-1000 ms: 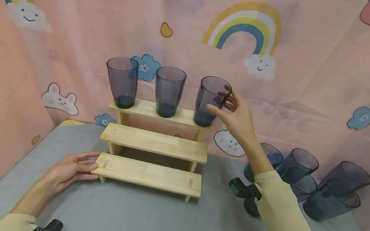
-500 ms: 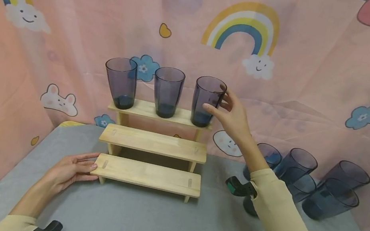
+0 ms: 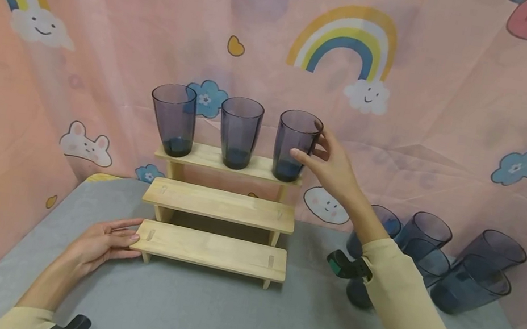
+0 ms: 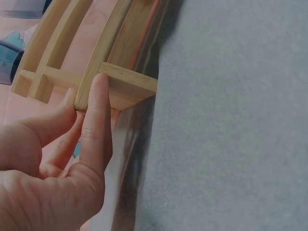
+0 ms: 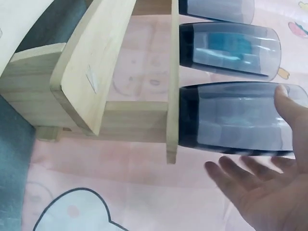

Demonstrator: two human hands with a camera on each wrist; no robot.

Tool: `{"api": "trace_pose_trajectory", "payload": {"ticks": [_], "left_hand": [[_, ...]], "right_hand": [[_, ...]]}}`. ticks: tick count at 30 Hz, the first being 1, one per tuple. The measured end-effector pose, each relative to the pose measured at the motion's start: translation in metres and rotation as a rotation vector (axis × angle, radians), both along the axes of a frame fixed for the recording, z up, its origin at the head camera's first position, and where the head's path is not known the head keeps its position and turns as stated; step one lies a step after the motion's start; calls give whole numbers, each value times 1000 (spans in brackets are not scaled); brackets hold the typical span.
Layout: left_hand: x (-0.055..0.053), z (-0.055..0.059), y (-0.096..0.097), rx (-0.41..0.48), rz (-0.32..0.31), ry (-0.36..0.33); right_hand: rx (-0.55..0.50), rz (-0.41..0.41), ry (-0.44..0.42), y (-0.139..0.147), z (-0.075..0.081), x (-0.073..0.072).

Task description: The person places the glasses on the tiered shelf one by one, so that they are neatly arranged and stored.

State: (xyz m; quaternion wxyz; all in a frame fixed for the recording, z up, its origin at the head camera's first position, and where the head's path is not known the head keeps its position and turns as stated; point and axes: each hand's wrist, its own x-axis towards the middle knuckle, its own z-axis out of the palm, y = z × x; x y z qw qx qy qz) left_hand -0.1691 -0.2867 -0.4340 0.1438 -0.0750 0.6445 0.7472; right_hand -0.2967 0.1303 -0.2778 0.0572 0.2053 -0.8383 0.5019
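A three-step wooden stand [image 3: 220, 203] is in the middle of the head view. Upright on its top step are a left glass [image 3: 174, 121], a middle glass [image 3: 239, 135] and a right glass [image 3: 292, 143], all tinted purple-blue. My right hand [image 3: 337, 173] holds the right glass from its right side, thumb across the front, fingertips behind the rim. In the right wrist view, the thumb lies on this glass [image 5: 236, 118] near its rim and the fingers along its side. My left hand [image 4: 67, 163] pinches the left end of the lowest step [image 3: 211, 248] between thumb and fingers.
Several more tinted glasses [image 3: 469, 283] stand grouped on the grey tabletop [image 3: 198, 315] at the right, partly behind the right sleeve [image 3: 412, 320]. A pink patterned curtain [image 3: 439, 100] hangs close behind the stand. The lower two steps are below the glasses.
Since a second ago, my right hand has shifted the right glass slightly left on the top step. Over the last half second it stays in place. My left hand keeps its hold.
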Motion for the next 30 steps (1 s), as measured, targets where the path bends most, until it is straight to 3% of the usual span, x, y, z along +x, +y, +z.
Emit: {"api": "trace_pose_trajectory", "payload": {"ticks": [8,16,23,30], "left_hand": [[1,-1,0,-11,-4,1],[-1,-2,1,-3,8,0],[-1,-2,0,9,13,-6],[-1,-1,0,22,6,-6]], "right_hand": [[110,32,-28,21,6,10],[214,42,-30,65,17,26],[235,-26,-31,119,17,43],[293,-164,3,178,8,61]]}}
